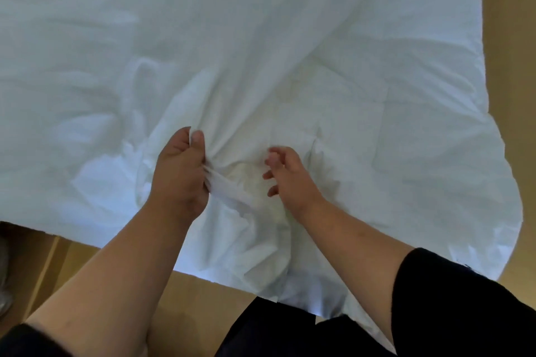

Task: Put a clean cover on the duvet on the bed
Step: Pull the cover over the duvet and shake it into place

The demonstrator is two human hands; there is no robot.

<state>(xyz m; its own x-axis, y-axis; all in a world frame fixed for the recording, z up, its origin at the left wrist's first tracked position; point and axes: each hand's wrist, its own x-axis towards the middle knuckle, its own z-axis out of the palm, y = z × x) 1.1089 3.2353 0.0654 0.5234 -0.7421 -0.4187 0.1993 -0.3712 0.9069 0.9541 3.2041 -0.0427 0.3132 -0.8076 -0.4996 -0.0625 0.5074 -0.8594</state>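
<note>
A white cover lies spread and wrinkled over the bed, with the quilted duvet exposed to its right. The left hand grips a bunched fold of the cover's near edge. Just right of that fold, the right hand hovers with loosely spread fingers, holding nothing. Tan floor borders the cover.

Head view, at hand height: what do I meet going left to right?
Flat white cover fabric → left hand pinching a bunched fold of it → right hand, fingers spread, holding nothing → puffy white quilted duvet → tan floor.
</note>
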